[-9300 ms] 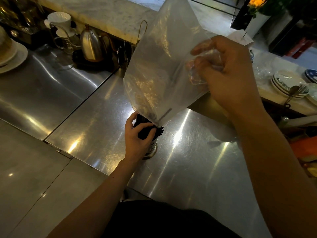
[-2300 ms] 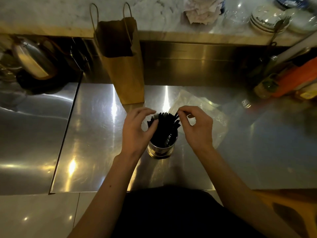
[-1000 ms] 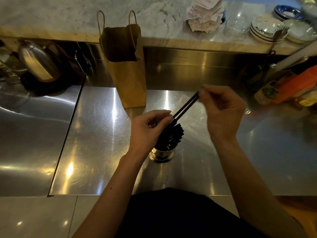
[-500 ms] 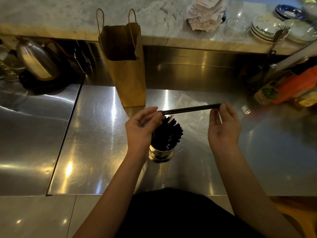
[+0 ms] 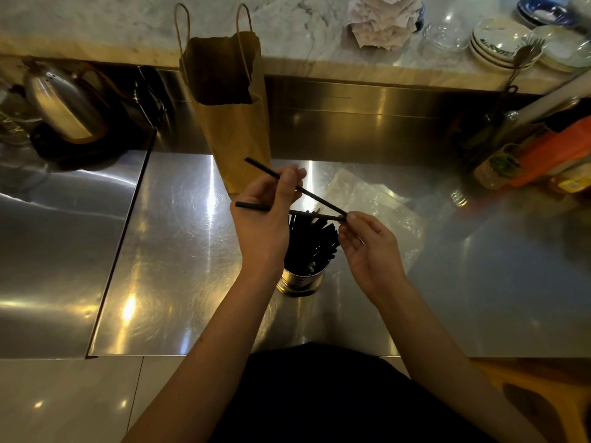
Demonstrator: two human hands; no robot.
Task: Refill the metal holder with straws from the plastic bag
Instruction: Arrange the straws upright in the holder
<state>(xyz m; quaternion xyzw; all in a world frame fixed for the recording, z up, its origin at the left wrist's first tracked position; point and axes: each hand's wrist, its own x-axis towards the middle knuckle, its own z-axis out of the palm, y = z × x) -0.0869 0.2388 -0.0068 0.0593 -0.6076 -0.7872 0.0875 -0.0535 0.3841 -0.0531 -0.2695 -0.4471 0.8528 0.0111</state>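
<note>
- Left hand pinches two loose straws, splayed above the holder.
- Right hand nips their near ends, seemingly to align them.
- Bag lies flat behind, seemingly emptied.

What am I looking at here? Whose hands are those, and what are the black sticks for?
There is no machine here. A person wears a camera on their head, so you look down at their own two hands over a shiny steel counter. The black sticks are drinking straws. A metal holder stands on the counter, packed with straws. The left hand and the right hand hold two loose straws between them, above the holder. The clear plastic bag they came from lies flat behind it. A brown paper bag stands further back, a kettle sits at far left, and plates are stacked on the marble ledge.
</note>
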